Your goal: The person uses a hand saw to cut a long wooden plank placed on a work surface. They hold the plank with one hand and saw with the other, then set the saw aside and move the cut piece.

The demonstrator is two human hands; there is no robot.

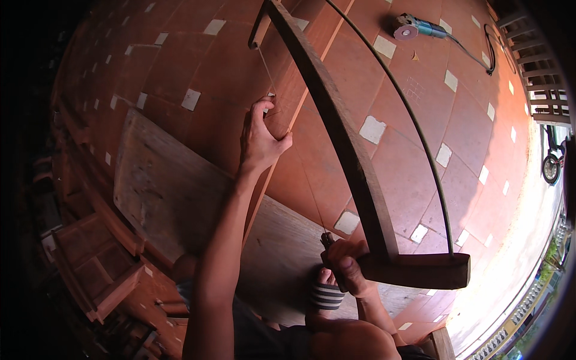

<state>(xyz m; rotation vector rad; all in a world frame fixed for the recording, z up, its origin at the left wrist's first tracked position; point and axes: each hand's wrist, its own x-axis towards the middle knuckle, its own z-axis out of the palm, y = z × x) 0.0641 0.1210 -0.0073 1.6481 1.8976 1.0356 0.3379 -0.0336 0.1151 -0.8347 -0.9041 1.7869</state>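
Observation:
A wooden frame saw (336, 126) with a dark beam, a tension cord and a very thin blade stretches across the view. My right hand (354, 273) is closed around its near end, by the handle and blade fixing. My left hand (264, 135) grips a long reddish wooden plank (305, 87), thumb on one side and curled fingers on the other. The thin blade (309, 186) runs from the near handle up to the plank beside my left hand, then on to the saw's far arm. Exactly how the blade meets the plank is partly hidden by my fingers.
Under the plank lies a weathered grey board (162, 174). A blue angle grinder (423, 27) with its cable rests on the tiled floor at the far right. Reddish wooden frame pieces (99, 264) are stacked at the left. My foot in a striped sandal (327, 296) is below the saw handle.

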